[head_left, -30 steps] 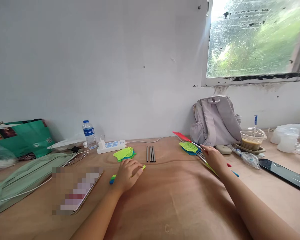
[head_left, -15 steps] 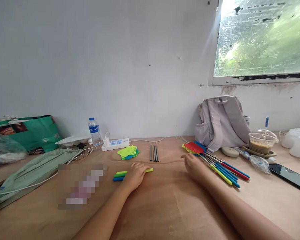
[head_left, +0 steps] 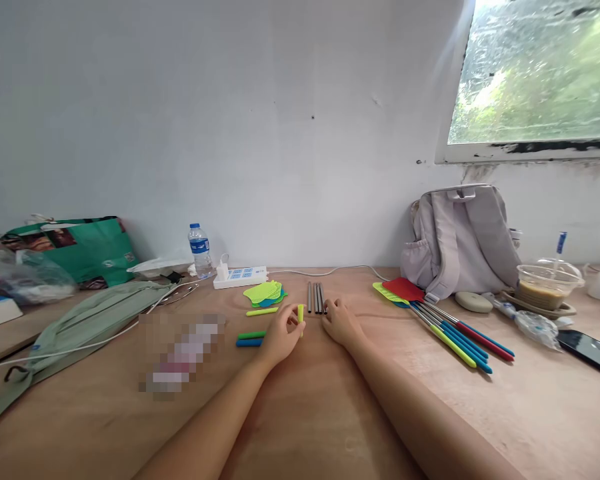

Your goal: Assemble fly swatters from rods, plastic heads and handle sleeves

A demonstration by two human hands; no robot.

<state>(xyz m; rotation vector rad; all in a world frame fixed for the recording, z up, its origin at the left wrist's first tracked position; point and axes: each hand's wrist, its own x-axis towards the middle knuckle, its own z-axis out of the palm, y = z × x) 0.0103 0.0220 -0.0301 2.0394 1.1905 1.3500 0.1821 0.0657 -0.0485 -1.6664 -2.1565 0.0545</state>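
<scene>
My left hand [head_left: 283, 337] pinches a yellow plastic handle [head_left: 301, 313], which stands upright between thumb and fingers. Just right of it, my right hand [head_left: 341, 323] has its fingers curled down at the near end of the rightmost metal rod [head_left: 322, 297]. More metal rods [head_left: 309, 298] lie side by side to its left. Another yellow handle [head_left: 261, 312], a green handle [head_left: 251, 335] and a blue handle [head_left: 249, 343] lie left of my left hand. Behind them is a small stack of fly swatter heads [head_left: 263, 292], yellow-green on top with blue and green below.
Fly swatters [head_left: 457, 333] with coloured handles lie at the right, before a grey backpack [head_left: 463, 243]. Farther right are a drink cup [head_left: 545, 283] and a phone [head_left: 590, 350]. A power strip [head_left: 240, 277], water bottle [head_left: 199, 250] and pale green bag [head_left: 90, 323] occupy the left.
My left hand has lifted one yellow handle off the table and turned it upright. My right hand has moved left, from near the fly swatters to the metal rods. The view has shifted slightly left.
</scene>
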